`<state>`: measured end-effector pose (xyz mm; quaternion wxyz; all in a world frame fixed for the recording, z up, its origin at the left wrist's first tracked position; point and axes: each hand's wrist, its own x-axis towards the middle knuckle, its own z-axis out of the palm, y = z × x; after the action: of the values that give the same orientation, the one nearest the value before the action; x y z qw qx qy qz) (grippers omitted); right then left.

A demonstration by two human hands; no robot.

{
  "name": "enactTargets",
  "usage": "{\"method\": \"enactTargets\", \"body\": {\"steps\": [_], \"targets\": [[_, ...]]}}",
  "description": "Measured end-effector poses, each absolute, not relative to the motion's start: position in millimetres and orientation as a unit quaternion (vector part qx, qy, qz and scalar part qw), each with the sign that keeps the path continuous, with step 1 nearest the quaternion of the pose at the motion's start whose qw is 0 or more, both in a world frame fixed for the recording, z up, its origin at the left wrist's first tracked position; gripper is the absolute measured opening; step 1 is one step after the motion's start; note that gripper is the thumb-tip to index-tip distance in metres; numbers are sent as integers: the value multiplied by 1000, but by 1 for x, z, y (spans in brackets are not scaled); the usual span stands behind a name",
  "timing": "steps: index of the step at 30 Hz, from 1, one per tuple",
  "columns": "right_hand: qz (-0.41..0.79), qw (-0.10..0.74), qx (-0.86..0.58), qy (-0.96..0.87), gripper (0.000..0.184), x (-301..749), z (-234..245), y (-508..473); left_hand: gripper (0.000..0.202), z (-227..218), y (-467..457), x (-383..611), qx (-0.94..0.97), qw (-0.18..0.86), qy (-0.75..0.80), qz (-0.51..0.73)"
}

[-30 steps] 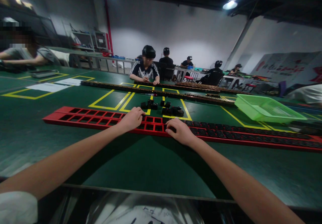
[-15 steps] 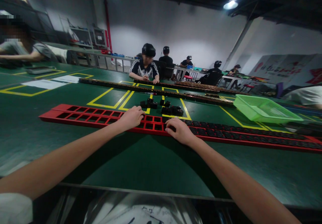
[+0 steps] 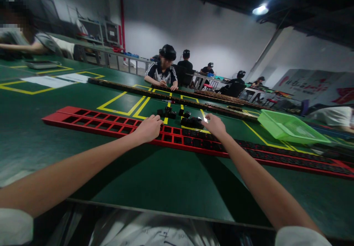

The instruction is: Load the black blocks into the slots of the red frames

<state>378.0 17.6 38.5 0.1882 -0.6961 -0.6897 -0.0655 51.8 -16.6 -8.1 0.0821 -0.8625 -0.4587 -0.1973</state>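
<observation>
A long red tray with rows of small slots lies across the green table; its right stretch is filled with black parts, its left stretch has bare slots. My left hand rests curled on the tray's middle, fingers closed over the slots; what they hold is hidden. My right hand reaches past the tray to a small heap of loose black parts, its fingers bent and touching the heap's right end.
A green plastic basket sits at the right behind the tray. Long dark trays and yellow tape lines cross the far table. A person sits opposite; another person is at far left.
My right hand has lifted off the red tray and moved forward to the heap of black parts. My left hand has stayed on the tray. The view has tilted slightly.
</observation>
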Motion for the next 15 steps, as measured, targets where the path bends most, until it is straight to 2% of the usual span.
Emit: {"method": "enactTargets", "body": {"steps": [3,7,11,13,15], "targets": [[-30,134,-730,-670,42,379,31,33,35,-7,-18,52,-862,88,-459,-197],[1,134,-745,-654,38,377,28,40,33,-7,-18,53,-861,89,-459,-199],[89,291,-707,-638,30,368,32,28,33,-8,-16,53,-866,85,-449,-204],[210,356,-645,-642,31,357,32,16,33,-10,-13,51,-868,80,-444,-207],[392,423,-535,-617,34,344,31,2,33,-12,-10,50,-871,73,-438,-212]]}}
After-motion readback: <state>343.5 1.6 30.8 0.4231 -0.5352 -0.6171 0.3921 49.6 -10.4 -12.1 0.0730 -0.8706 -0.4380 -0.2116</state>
